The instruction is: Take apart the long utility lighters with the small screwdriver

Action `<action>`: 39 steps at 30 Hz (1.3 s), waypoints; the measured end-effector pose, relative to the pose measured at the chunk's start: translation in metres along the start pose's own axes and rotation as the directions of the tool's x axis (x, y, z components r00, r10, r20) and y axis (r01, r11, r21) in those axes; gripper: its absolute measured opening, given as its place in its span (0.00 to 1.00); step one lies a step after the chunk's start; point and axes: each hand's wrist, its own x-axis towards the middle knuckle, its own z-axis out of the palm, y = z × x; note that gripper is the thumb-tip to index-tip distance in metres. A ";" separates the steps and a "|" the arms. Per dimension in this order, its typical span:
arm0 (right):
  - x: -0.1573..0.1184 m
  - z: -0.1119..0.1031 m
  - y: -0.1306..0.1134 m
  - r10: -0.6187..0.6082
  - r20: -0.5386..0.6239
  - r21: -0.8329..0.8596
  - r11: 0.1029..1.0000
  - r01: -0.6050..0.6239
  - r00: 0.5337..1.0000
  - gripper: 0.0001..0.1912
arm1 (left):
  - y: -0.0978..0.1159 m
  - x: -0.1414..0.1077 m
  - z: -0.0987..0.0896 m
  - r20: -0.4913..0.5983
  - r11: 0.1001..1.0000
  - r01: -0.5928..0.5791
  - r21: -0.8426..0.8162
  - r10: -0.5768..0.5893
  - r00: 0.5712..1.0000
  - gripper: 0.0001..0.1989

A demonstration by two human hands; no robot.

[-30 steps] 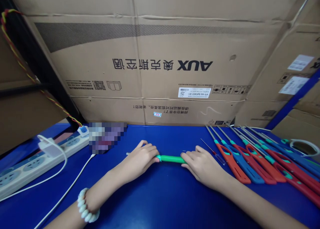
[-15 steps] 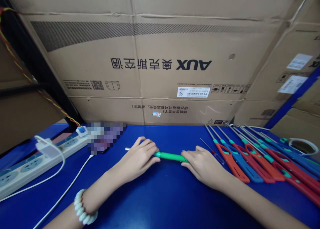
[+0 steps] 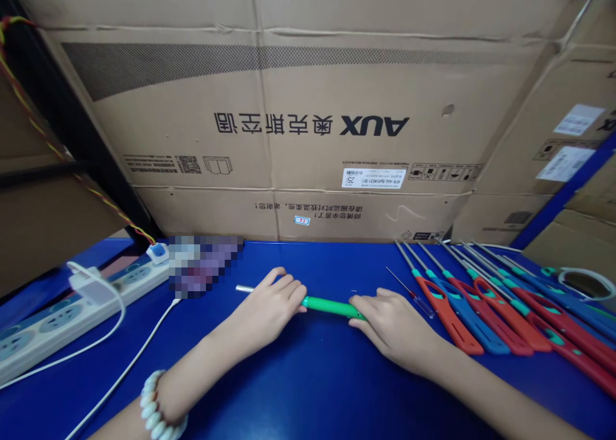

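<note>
A left hand (image 3: 274, 305) grips a green lighter (image 3: 332, 306), metal tip (image 3: 244, 289) poking out; the right hand (image 3: 394, 321) clasps its other end. More lighters (image 3: 522, 328) lie toward the right edge of the desk (image 3: 289, 389).

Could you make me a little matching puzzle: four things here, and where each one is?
1. green tool
2. thin screwdriver
3. beaded bracelet
4. power strip

A. beside the row of coloured tools
B. at the picture's left edge
C. gripped by the left hand and right hand
D. around the left wrist

Pairs: 1-C, 2-A, 3-D, 4-B
</note>
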 end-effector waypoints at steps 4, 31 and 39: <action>0.001 -0.005 -0.003 0.105 0.128 0.130 0.984 -0.122 0.986 0.08 | 0.003 0.001 0.001 -0.050 0.991 -0.044 0.129 0.051 0.997 0.13; 0.000 0.006 -0.001 -0.052 0.025 -0.061 0.997 0.054 0.998 0.05 | 0.012 0.000 0.005 -0.016 0.985 -0.042 0.169 0.045 0.999 0.16; -0.001 0.008 -0.006 -0.007 0.030 -0.031 0.999 0.008 1.000 0.02 | 0.012 0.000 0.008 -0.055 0.973 -0.045 0.225 0.059 0.997 0.14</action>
